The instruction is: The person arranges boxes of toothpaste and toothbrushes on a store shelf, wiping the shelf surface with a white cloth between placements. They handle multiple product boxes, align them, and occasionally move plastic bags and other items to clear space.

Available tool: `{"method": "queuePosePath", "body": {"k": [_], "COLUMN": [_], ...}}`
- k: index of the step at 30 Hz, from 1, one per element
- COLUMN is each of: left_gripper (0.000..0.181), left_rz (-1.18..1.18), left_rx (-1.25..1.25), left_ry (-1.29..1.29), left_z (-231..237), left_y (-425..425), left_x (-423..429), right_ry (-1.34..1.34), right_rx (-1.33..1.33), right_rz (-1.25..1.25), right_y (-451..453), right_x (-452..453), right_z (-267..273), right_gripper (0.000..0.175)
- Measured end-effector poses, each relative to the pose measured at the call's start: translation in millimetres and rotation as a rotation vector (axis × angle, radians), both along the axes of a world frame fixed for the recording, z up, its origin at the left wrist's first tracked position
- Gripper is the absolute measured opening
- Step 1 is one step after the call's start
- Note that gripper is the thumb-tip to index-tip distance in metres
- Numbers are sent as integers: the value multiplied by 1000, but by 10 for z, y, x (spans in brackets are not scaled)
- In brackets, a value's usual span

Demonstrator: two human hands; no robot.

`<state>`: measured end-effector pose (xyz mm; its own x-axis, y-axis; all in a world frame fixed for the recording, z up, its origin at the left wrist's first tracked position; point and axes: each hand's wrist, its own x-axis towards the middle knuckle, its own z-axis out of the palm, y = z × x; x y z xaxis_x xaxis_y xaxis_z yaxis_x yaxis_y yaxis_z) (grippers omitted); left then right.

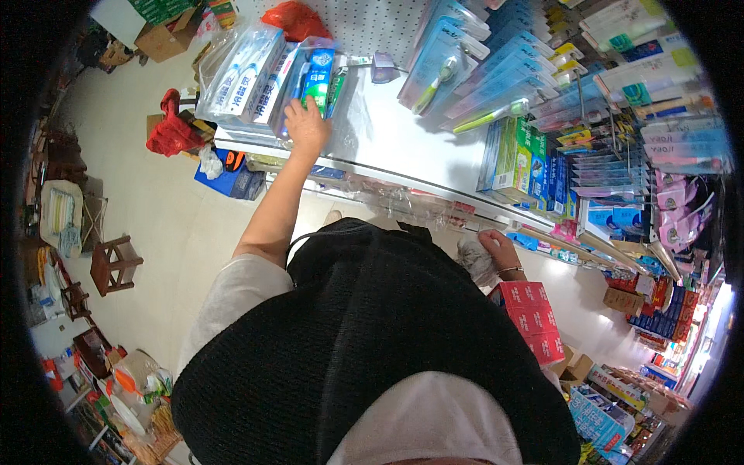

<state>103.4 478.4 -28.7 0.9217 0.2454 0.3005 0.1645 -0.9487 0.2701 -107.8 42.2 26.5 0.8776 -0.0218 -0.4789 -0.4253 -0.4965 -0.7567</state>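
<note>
My left hand (308,129) rests its fingertips on the near end of a blue and green toothpaste box (317,75) on the white shelf (401,136). Whether the fingers grip that box cannot be made out. Left of it, white and blue toothpaste boxes (247,81) stand in a row inside a clear plastic bag (210,96). A dark green box (335,93) leans at the right of the row. Lower down, beyond the shelf's front edge, my right hand (499,249) holds a crumpled greyish-white cloth or bag (474,258).
Blister-packed toothbrushes (436,81) hang from hooks above the shelf. More toothpaste boxes (511,160) stand at its right end. A red plastic bag (295,20) lies behind the row. Red packs (532,322) are near my right arm. A wooden stool (115,265) stands on the floor at left.
</note>
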Motion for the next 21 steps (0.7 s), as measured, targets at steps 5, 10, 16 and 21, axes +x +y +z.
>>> {"method": "queuePosePath", "body": {"k": [5,10,16,21], "left_gripper": [62,64,69,80], "left_rz": [93,-19,48,2], "left_rx": [101,-18,-1625,-2080], "left_ry": [22,-59,189,466], "left_z": [-206,-134,301,341], "left_y": [-30,56,-16,-750], "left_x": [138,53,-193,-846], "right_ry": [-51,-80,-101,-123], "right_rx": [49,-5,125,78], "right_rz": [-38,-43,22,258], "right_y": [17,-1,143,604], "right_x": [-10,-125,-102,205], "right_z": [-32,-41,-28,6], "right_gripper": [27,24,27,38]}}
